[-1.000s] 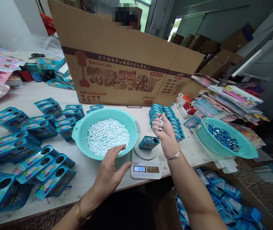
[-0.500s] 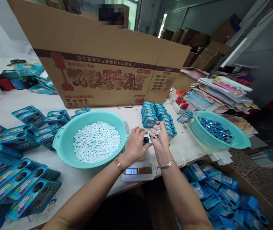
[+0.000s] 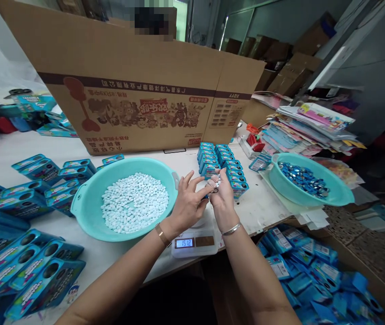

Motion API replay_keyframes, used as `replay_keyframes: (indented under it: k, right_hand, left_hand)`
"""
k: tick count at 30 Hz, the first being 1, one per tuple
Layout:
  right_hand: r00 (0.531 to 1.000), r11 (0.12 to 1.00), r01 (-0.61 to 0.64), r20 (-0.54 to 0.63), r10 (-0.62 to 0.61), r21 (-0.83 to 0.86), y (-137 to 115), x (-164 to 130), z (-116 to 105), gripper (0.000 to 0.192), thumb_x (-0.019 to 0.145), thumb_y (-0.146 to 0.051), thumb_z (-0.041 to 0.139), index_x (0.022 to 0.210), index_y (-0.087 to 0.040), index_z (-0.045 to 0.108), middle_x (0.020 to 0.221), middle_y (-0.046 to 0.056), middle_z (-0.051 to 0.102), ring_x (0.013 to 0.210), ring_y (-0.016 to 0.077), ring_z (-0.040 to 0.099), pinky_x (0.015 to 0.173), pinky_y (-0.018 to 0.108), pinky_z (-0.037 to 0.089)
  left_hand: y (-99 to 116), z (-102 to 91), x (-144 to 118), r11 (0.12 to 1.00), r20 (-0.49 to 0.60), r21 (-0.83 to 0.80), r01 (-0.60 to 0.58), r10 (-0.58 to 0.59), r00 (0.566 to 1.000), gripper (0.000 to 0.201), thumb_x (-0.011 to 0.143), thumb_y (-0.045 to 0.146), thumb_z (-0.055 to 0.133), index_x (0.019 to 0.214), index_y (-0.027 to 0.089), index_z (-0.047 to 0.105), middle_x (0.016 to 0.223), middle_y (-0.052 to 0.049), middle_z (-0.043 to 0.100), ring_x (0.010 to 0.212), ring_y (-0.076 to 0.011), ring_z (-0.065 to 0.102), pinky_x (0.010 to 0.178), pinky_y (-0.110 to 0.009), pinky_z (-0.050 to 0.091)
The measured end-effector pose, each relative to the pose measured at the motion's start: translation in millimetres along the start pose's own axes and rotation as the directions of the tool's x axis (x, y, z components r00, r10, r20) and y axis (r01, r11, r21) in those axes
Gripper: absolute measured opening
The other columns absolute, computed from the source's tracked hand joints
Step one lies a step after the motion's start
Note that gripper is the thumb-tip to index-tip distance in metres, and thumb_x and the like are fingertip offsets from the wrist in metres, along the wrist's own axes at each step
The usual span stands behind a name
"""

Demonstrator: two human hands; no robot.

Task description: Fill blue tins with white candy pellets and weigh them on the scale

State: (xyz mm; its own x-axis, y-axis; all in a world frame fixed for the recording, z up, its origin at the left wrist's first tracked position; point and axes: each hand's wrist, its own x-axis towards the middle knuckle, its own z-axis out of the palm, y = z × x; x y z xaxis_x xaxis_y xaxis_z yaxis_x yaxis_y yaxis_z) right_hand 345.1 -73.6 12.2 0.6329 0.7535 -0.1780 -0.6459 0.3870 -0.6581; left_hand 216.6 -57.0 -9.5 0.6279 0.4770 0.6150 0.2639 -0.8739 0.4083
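Observation:
My right hand (image 3: 223, 198) is cupped, fingers curled around a small handful of white candies (image 3: 218, 178). My left hand (image 3: 189, 201) is spread beside it, its index finger reaching to the right hand's fingers and its thumb just below. Whether a candy touches the left fingertips is hidden. Beneath both hands stands a small digital scale (image 3: 209, 249), its display lit at about 151.2; the hands cover most of its top. To the left, a turquoise basin (image 3: 87, 221) holds many white candies (image 3: 135, 201). Behind the right hand, small blue boxes (image 3: 209, 169) stand in two rows.
More blue boxes (image 3: 48, 280) crowd the table's left side. A big carton (image 3: 138, 54) stands upright at the back. On the right are a turquoise basin (image 3: 337, 194) of shiny blue pieces, a paper stack (image 3: 300, 131) and a carton of blue boxes (image 3: 314, 275) below the edge.
My left hand has risen slightly from the blue box opening on the scale, and its index finger now reaches to the right hand. The right hand still holds candies. The view has shifted slightly.

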Motion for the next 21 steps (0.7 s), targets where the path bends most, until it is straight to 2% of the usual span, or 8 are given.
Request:
replay_keyframes:
  k: [4,8,11,15,21]
  right_hand:
    - [1.0,1.0,-0.012,0.01,0.012,0.007,0.1,0.0,0.6,0.033,0.086,-0.05,0.063,0.082,-0.021,0.048,0.049,-0.013,0.034,0.034,0.002,0.03,0.035,0.013,0.028]
    - [1.0,0.999,-0.03,0.001,0.03,-0.012,-0.6,-0.4,3.1,0.034,0.085,-0.052,0.064,0.081,-0.021,0.048,0.048,-0.013,0.034,0.034,0.0026,0.03,0.034,0.013,0.027]
    - [0.999,0.999,-0.035,-0.016,0.035,0.008,-5.2,-0.7,3.8,0.033,0.089,-0.05,0.059,0.079,-0.021,0.048,0.046,-0.014,0.031,0.033,0.003,0.026,0.034,0.014,0.026]
    - [1.0,0.999,-0.019,-0.011,0.02,0.037,-9.5,-1.8,2.0,0.03,0.093,-0.047,0.055,0.08,-0.021,0.048,0.046,-0.013,0.032,0.033,0.0034,0.026,0.034,0.013,0.026]
    - [1.0,0.999,-0.028,-0.007,0.029,0.015,-4.9,-4.3,2.2,0.032,0.089,-0.05,0.059,0.079,-0.022,0.047,0.048,-0.013,0.032,0.034,0.0029,0.027,0.034,0.013,0.026]
  left_hand:
    - [-1.3,-2.1,-1.9,1.0,-0.005,0.001,-0.005,0.005,1.0,0.035,0.085,0.015,0.056,0.116,0.028,0.066,0.133,-0.008,0.052,0.14,-0.0341,0.026,0.111,-0.061,0.028]
    - [-1.0,0.8,-4.4,0.998,0.047,0.049,-0.049,0.047,0.998,0.035,0.087,0.013,0.051,0.114,0.029,0.067,0.134,-0.009,0.052,0.141,-0.035,0.025,0.109,-0.065,0.027]
    - [-1.2,0.4,-6.5,0.998,0.079,0.067,-0.018,0.012,0.997,0.035,0.086,0.012,0.05,0.114,0.025,0.065,0.135,-0.01,0.051,0.141,-0.0351,0.025,0.11,-0.066,0.027]
    - [-0.4,-5.2,-5.8,0.998,0.064,0.041,0.041,-0.043,0.997,0.03,0.083,0.011,0.052,0.109,0.02,0.065,0.135,-0.011,0.052,0.141,-0.0343,0.026,0.112,-0.061,0.027]
    - [2.7,-5.2,-3.2,0.998,0.126,0.065,-0.007,-0.001,0.992,0.047,0.081,0.007,0.05,0.122,0.026,0.061,0.137,-0.01,0.05,0.142,-0.0351,0.025,0.112,-0.066,0.022]
